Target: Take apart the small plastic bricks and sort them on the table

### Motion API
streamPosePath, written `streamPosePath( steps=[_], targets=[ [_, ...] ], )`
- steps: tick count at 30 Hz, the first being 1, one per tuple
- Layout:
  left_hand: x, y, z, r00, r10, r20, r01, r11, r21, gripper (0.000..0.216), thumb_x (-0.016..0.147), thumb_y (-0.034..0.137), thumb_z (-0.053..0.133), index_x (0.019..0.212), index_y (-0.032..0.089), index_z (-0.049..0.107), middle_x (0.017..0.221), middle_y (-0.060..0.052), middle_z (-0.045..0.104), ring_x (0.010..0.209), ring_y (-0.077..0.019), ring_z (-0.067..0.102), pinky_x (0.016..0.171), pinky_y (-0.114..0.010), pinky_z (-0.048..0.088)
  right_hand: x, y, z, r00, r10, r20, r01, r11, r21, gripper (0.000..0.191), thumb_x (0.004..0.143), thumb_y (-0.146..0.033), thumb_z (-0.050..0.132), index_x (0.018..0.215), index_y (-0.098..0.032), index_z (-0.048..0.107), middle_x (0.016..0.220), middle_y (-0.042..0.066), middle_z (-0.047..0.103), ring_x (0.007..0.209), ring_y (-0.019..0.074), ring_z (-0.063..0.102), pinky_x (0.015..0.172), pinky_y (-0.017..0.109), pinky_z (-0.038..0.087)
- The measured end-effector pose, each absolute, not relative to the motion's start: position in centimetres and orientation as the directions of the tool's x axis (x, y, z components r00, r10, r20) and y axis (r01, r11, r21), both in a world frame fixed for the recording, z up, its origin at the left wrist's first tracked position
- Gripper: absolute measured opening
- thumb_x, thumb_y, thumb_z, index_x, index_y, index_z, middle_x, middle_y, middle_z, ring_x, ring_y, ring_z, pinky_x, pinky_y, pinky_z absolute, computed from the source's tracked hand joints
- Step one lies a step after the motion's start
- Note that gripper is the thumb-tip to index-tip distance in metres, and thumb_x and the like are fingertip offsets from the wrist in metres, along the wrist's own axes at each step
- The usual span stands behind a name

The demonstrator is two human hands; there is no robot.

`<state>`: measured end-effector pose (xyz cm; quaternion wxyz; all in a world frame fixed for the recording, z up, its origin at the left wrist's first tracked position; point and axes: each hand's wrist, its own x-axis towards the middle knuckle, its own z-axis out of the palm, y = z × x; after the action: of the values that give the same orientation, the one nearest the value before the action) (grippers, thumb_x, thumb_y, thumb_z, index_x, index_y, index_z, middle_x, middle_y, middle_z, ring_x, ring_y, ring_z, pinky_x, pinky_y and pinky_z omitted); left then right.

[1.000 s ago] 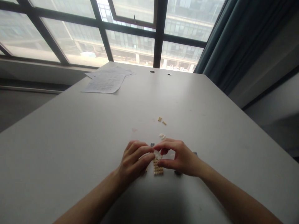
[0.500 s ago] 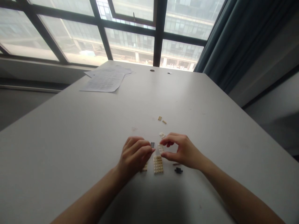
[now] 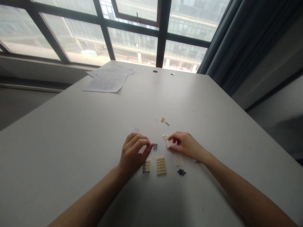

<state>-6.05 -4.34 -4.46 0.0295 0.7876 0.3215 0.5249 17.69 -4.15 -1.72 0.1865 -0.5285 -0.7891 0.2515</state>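
Observation:
My right hand [image 3: 186,145] has thumb and fingers closed on the ends of a small white studded toy brick plate [image 3: 168,144], low over the table or resting on it. My left hand [image 3: 134,151] is closed in a pinch, its fingertips at the left edge of a small dark grey studded plate [image 3: 155,146]. Whatever the pinch may hold is hidden. Below the left hand is a tan-and-dark studded piece [image 3: 146,166], partly covered. A larger tan studded plate [image 3: 161,166] lies between the hands. White bits [image 3: 165,136] sit just beyond the white plate.
On the white table [image 3: 151,104] lie a dark jointed piece [image 3: 181,172] near the right forearm and small tan pieces [image 3: 163,119] farther off. Printed papers [image 3: 106,78] lie at the far left. Windows and a dark curtain [image 3: 227,41] stand beyond.
My right hand has moved away and slightly right with the white plate, off the tan plate's far end. My left hand has shifted away slightly, uncovering more of the tan-and-dark piece.

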Motion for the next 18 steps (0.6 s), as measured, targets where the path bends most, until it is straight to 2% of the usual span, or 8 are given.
streamPosePath(
  steps=[18],
  targets=[
    [-6.1,-4.3,-4.6,0.258,0.553,0.792,0.473,-0.787,0.395,0.013,0.078,0.013,0.067,0.076,0.02,0.057,0.072,-0.001,0.062,0.072,-0.0157,0.053,0.07,-0.031,0.047,16.2,-4.1,-2.5,-0.411,0.911,0.046,0.744,0.364,-0.56,0.021,0.076,-0.025,0.071,0.097,-0.021,0.068,0.076,-0.002,0.06,0.067,0.0122,0.055,0.067,0.025,0.042]
  ],
)
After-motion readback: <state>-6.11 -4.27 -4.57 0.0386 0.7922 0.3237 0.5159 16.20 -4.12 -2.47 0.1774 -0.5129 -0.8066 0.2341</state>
